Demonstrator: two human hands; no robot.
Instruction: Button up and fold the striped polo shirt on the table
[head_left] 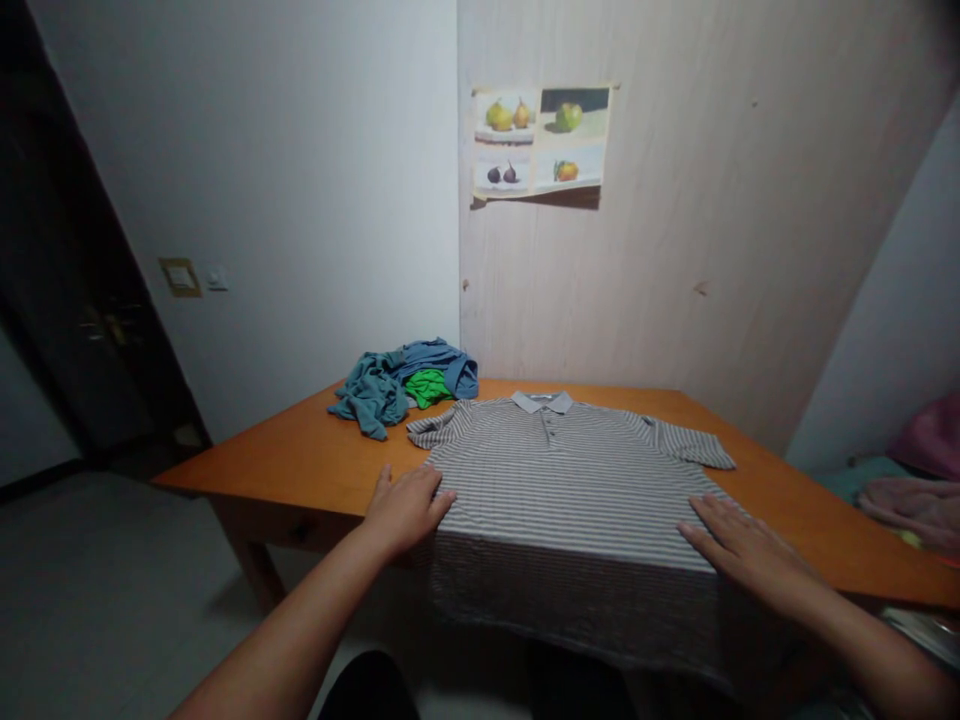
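A grey and white striped polo shirt (562, 480) lies spread face up on the wooden table (292, 450). Its collar points to the wall, and its lower part hangs over the table's front edge. On the shirt's left side edge rests my left hand (409, 505), fingers stretched and thumb apart. My right hand (739, 545) lies flat on the right side edge, its fingers extended. Neither hand grips the cloth. The left sleeve is somewhat bunched, while the right sleeve stretches out toward the table's right side.
Crumpled clothes, a teal garment (371, 395), a blue one (439, 360) and a bright green one (428, 388), are heaped at the back left. Behind the table stands a wall with a fruit poster (538, 145). Pinkish cloth (911, 510) lies at the far right.
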